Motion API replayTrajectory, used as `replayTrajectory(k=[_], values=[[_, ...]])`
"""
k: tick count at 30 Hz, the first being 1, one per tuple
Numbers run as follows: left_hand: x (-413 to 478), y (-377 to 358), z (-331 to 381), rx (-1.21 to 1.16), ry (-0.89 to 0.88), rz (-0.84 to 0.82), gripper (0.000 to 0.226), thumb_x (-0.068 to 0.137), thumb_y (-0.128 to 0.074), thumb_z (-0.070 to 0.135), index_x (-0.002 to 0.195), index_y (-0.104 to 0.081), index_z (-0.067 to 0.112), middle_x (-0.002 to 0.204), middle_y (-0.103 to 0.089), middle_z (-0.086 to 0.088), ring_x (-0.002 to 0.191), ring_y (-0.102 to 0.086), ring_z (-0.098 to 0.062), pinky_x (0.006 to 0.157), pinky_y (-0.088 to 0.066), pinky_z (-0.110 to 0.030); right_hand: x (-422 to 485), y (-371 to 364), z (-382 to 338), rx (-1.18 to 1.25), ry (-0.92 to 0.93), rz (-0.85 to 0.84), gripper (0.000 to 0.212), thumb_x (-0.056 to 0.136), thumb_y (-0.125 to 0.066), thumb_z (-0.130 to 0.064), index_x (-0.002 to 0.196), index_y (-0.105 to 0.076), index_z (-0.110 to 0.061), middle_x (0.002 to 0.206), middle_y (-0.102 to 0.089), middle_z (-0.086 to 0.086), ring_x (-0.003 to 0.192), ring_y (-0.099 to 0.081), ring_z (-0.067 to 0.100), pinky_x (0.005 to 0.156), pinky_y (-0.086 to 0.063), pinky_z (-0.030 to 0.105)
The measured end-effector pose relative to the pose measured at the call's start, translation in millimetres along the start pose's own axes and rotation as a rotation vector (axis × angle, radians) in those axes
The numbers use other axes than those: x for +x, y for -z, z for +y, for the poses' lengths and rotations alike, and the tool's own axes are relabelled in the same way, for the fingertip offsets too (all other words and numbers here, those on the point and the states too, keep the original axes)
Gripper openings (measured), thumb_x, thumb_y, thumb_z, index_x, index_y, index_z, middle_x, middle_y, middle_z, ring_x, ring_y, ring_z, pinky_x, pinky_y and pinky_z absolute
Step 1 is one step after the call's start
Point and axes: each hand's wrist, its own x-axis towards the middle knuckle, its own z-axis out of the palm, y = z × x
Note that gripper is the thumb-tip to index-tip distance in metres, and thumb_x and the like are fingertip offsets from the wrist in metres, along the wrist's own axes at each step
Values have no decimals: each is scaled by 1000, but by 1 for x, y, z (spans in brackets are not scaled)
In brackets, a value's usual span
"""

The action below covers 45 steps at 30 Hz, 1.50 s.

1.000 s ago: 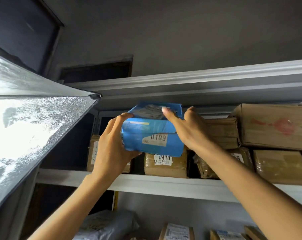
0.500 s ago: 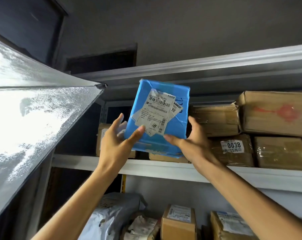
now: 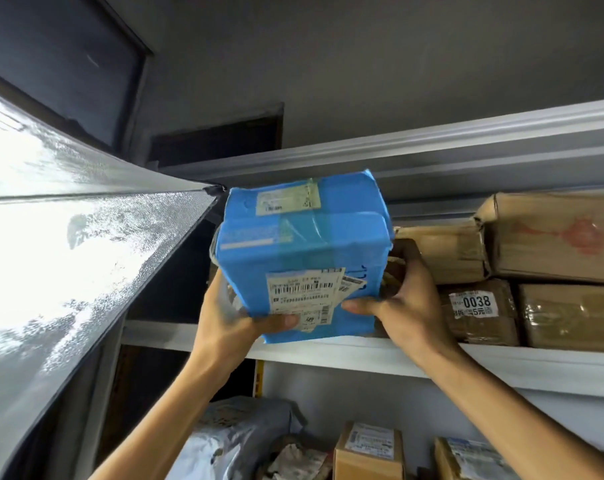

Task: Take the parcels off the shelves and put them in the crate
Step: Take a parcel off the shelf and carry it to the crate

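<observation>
In the head view, the lifting-off step is judged to be in hand. A blue parcel (image 3: 304,258) is gripped at its lower corners between the left hand (image 3: 231,317) and the right hand (image 3: 404,299), thumbs on its front. The fingers behind are hidden, probably curled. It is held just above the shelf (image 3: 362,355) edge. No crate is seen, so lowering and carrying are called for next.

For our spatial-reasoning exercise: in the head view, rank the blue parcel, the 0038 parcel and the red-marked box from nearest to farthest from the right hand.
1. Blue parcel: held by the right hand, on its left.
2. 0038 parcel: just right of the hand.
3. Red-marked box: upper right, stacked higher.
</observation>
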Motion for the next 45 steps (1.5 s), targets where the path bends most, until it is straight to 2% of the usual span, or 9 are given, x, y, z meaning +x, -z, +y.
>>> replayTrajectory(k=[6, 14, 20, 24, 27, 30, 37, 41, 45], values=[[-9, -20, 26, 209, -259, 102, 69, 48, -89, 37, 108, -55, 28, 112, -63, 12, 112, -59, -6, 85, -43, -8, 30, 8, -4, 286, -49, 22, 20, 88, -59, 3, 103, -62, -11, 86, -73, -10, 75, -68, 1, 63, -54, 18], [-4, -41, 56, 204, -348, 143, 65, 60, -79, 40, 121, -56, 42, 122, -59, 17, 114, -61, -11, 77, -58, -29, 52, 19, -19, 309, -222, -19, 6, 91, -62, -14, 96, -63, -17, 81, -75, -5, 73, -72, 11, 57, -56, 23], [16, -18, 39, -385, 106, 57, 43, 83, -63, 30, 126, -59, 21, 118, -69, -10, 101, -69, -26, 78, -58, -46, 34, 27, -37, 204, 22, -188, 40, 82, -70, -35, 120, -66, -26, 114, -70, -6, 106, -66, 13, 78, -52, 22], [20, -7, 33, -579, 270, -73, 64, 86, -50, 59, 134, -57, 16, 126, -65, -10, 106, -67, -25, 77, -59, -37, 29, 30, -40, 21, 172, -318, 77, 62, -82, -46, 133, -52, -38, 129, -49, -8, 124, -51, 9, 94, -50, 23], [26, -9, 38, -514, 117, -143, 79, 69, -68, 68, 131, -60, 20, 130, -62, -9, 117, -60, -25, 93, -53, -40, 35, 24, -48, -2, 182, -279, 52, 71, -74, -49, 120, -60, -41, 125, -57, -4, 112, -59, 6, 88, -52, 22], [37, -17, 54, -296, 5, -58, 24, 79, -60, 55, 93, -75, 43, 106, -73, 8, 101, -68, -9, 91, -44, -37, 49, 23, -57, 0, 157, -296, 27, 83, -60, -52, 104, -69, -37, 109, -71, -11, 103, -66, 12, 82, -54, 27], [62, -15, 63, 0, -52, -27, 36, 92, -51, 51, 60, -68, 54, 77, -72, 22, 73, -67, 8, 79, -37, -27, 68, 18, -55, 71, 92, -286, 30, 82, -60, -43, 108, -63, -29, 101, -72, -15, 94, -67, 1, 72, -50, 14], [60, -2, 51, 5, -47, -85, 14, 87, -60, 43, 88, -74, 41, 95, -74, 17, 91, -66, 4, 93, -37, -33, 69, 22, -38, 60, 11, -328, 57, 67, -76, -25, 116, -52, -41, 111, -70, -12, 104, -66, 9, 90, -53, 35], [58, 16, 30, 9, -48, -157, 42, 85, -64, 39, 122, -63, 20, 118, -69, -4, 113, -64, -23, 103, -41, -52, 70, 3, -21, -49, 7, -239, 82, 68, -80, -11, 125, -39, -54, 122, -55, -32, 110, -53, -8, 86, -48, 17]])
